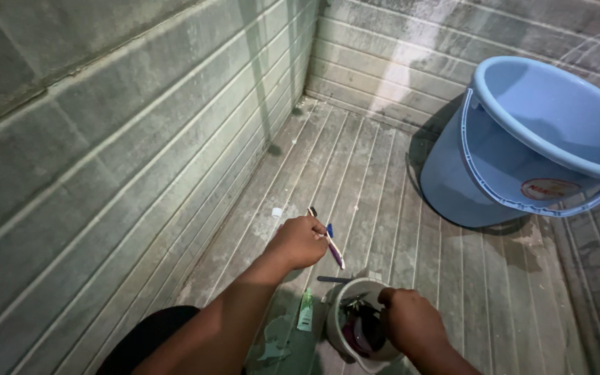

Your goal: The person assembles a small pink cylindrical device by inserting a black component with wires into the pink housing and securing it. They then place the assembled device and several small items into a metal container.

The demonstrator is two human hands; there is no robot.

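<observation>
A tiled corner is seen from above, with a grooved floor (383, 173) running to the far walls. The left hand (298, 242) is closed in a loose fist around thin sticks – a toothbrush (333, 248) with a blue and pink handle pokes out to the right of the knuckles, and a dark-tipped stick (312, 211) shows above them. The right hand (411, 321) is curled over the near right rim of a small white cup (336, 321); its fingertips reach inside, but what is gripped, if anything, cannot be told. Dark items are packed in the cup, which stands on the floor at the near edge. A small green tube (305, 310) lies just left of the cup. A large blue bucket (522, 153) – tilted, its handle hanging – stands well apart at the far right.
</observation>
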